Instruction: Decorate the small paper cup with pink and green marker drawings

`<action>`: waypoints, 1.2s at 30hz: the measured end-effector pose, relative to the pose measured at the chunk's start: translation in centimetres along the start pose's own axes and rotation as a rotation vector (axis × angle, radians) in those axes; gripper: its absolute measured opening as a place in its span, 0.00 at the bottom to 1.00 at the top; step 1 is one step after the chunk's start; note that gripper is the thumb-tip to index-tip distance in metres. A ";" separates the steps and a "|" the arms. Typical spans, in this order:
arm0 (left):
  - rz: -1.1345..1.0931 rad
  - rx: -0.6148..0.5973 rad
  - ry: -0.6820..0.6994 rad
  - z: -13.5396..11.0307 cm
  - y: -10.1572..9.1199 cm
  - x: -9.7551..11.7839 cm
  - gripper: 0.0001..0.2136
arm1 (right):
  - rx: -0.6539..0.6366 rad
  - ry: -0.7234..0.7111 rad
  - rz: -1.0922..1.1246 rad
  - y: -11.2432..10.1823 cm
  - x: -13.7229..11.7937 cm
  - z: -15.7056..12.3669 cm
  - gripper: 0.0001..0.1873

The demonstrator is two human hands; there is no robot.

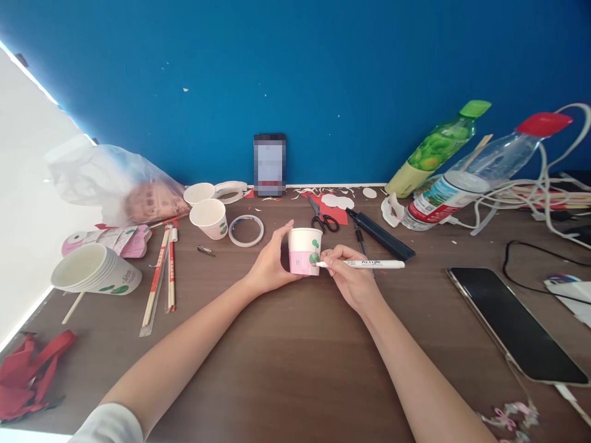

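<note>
A paper cup (302, 247), white above and pink on its lower part with green leaf prints, is upright in the middle of the desk. My left hand (271, 264) grips it from the left, thumb near the rim and fingers around the far side and base. Between the fingers of my right hand (351, 274) is a white acrylic marker (381, 264), held nearly level. Its pink tip points left and meets the cup's side by the green leaf, as far as I can see. The fingers behind the cup are hidden.
Two paper cups (210, 216), a tape roll (246, 230) and a cup stack (99, 271) stand left, near wrapped chopsticks (157, 277). Scissors (322, 216) and a dark case (385, 235) lie behind. Rightward are bottles (450, 194), cables and a phone (514, 323). Another phone (270, 165) leans on the wall.
</note>
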State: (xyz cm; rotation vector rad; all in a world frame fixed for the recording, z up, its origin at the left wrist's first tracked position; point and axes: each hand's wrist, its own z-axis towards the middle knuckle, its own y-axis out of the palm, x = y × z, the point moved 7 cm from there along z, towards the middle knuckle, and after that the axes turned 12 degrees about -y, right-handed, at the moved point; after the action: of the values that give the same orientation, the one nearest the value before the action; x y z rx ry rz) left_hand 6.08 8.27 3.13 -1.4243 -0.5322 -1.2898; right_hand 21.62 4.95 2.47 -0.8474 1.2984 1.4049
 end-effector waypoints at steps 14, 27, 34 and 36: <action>0.003 0.008 0.005 0.0 0.0 -0.2 0.47 | -0.047 -0.049 -0.035 -0.1 0.5 0.0 0.12; 0.011 0.000 -0.016 0.0 -0.1 -0.1 0.47 | -0.026 -0.006 0.043 0.4 0.0 0.0 0.13; 0.016 -0.002 -0.018 0.0 -0.1 0.0 0.48 | -0.062 -0.065 -0.083 -0.2 0.5 -0.1 0.12; 0.008 0.004 -0.009 0.1 -0.1 0.0 0.48 | -0.098 -0.087 -0.134 -0.4 0.6 -0.1 0.11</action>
State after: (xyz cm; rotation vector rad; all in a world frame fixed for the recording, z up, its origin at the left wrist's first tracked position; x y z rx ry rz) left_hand 6.04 8.36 3.12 -1.4285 -0.5342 -1.2763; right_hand 21.82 4.93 1.77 -0.9121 1.0943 1.3925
